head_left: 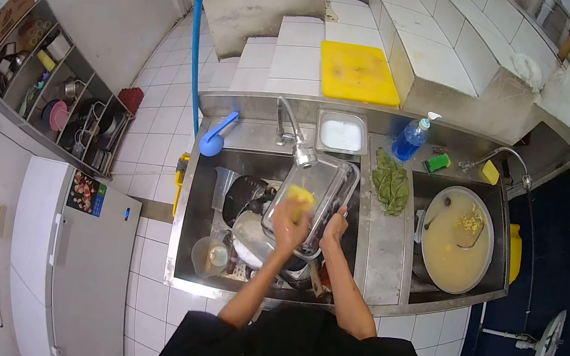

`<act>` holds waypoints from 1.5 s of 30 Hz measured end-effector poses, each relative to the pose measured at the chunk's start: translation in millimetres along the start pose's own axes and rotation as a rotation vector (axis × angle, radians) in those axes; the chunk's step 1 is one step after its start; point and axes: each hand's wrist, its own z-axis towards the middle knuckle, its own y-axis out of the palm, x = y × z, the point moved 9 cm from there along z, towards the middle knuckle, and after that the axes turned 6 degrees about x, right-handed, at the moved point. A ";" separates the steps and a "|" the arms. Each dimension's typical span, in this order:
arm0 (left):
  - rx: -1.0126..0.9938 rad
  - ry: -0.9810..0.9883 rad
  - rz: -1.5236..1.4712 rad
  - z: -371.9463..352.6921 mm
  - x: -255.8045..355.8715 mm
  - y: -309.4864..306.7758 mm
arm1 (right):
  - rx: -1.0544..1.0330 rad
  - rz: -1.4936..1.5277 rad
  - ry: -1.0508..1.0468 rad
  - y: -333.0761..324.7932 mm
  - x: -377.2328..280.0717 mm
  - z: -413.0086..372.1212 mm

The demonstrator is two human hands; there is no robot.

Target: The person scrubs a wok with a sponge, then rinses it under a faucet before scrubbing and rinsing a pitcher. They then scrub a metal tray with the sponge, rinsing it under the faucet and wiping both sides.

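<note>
- While the right hand (pixel 334 230) grips the near right edge of the clear box (pixel 333 181), probably to steady it, the left hand (pixel 290 230) presses a sponge (pixel 300 197) on it.
- The left fingers are closed over the sponge; the right fingers are clamped on the box's edge.
- The box is tilted above the left sink (pixel 176 239), below the tap (pixel 304 155), likely so drips fall in there.
- The soap bottle (pixel 410 140) stands behind the sinks, presumably for easy reach.
- Counted: two hands, one box, two sinks, two taps, one soap bottle, one green cloth (pixel 390 183), one big pot (pixel 446 289) in the right sink.
- Sponges number three: one held, two on the back ledge.
- The dishes under the box overlap too much to count.
</note>
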 end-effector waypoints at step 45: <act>-0.213 -0.242 -0.008 -14.3 50.7 16.8 | -1.000 -0.533 -0.362 -5.5 -11.6 -35.7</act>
